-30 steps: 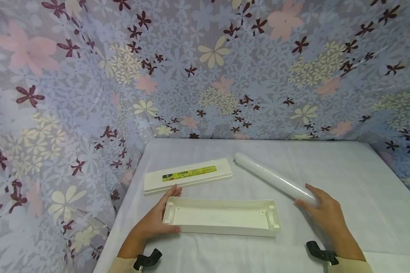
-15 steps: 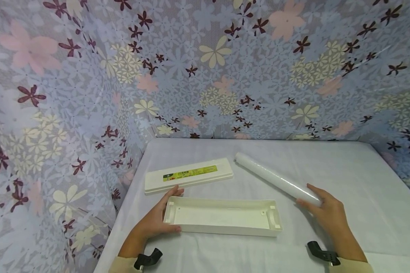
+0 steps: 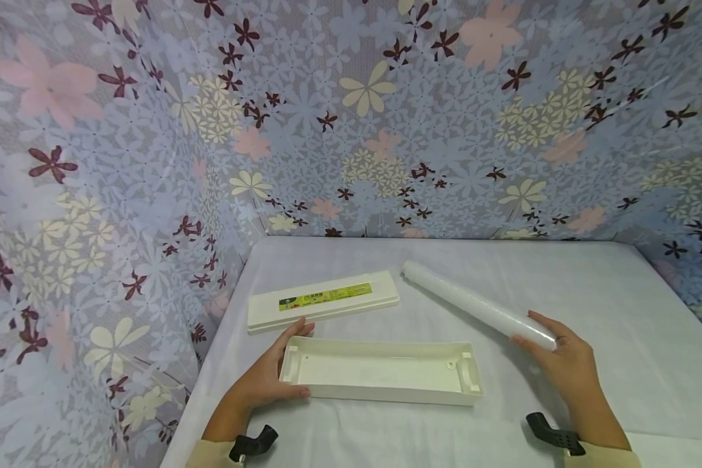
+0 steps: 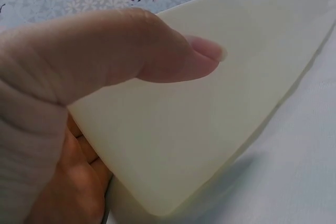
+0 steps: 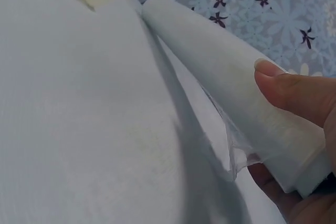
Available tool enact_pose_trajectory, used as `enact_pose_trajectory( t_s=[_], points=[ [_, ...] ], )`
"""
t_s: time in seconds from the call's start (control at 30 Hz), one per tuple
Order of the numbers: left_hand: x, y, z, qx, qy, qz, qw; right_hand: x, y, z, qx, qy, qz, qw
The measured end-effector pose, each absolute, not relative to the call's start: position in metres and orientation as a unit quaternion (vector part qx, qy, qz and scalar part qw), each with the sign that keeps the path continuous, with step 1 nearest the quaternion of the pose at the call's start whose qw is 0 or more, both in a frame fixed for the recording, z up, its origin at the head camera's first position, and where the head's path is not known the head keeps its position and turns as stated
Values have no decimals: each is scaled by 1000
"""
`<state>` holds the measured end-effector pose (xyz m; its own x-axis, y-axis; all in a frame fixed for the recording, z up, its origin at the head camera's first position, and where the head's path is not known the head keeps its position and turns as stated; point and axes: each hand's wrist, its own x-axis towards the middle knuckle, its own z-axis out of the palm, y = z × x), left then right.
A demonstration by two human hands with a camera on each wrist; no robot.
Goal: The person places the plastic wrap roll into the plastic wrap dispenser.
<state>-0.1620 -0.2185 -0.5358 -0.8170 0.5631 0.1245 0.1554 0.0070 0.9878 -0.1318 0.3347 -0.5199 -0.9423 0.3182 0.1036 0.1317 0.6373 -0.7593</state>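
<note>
My left hand [image 3: 269, 377] grips the left end of a long cream plastic box [image 3: 380, 370], which lies with its hollow side up. In the left wrist view the thumb presses the box's outer wall [image 4: 173, 140] and other fingers show behind its end. My right hand [image 3: 567, 364] holds the near end of a white roll of cling film [image 3: 474, 302], thumb on one side and fingers beneath. A loose flap of film [image 5: 239, 156] hangs under the roll in the right wrist view. That near end is raised; the far end rests at the cloth.
Behind the box lies a cream lid [image 3: 269, 312] with a green and yellow label [image 3: 324, 298]. White cloth [image 3: 637, 338] covers the table. Flower-patterned fabric [image 3: 351, 130] stands along the back and the sides.
My right hand has shifted slightly right, lifting the near end of the cling film roll a little. The roll's far end, my left hand and the box stay in place.
</note>
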Motion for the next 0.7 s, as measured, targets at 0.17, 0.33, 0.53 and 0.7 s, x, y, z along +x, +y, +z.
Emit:
enact_pose_trajectory(
  t_s=[0.17,0.33,0.53,0.7],
  points=[
    [-162,-218,-535,257,694,655,155,-131,332,-516,-134,-893,410,126],
    [-161,-218,-535,258,690,658,155,-130,330,-512,-135,-890,414,139],
    [-162,-218,-536,262,696,653,148,-129,328,-510,-149,-886,419,135],
    [-162,-218,-536,264,695,652,149,-128,327,-507,-163,-879,427,136]
  ],
)
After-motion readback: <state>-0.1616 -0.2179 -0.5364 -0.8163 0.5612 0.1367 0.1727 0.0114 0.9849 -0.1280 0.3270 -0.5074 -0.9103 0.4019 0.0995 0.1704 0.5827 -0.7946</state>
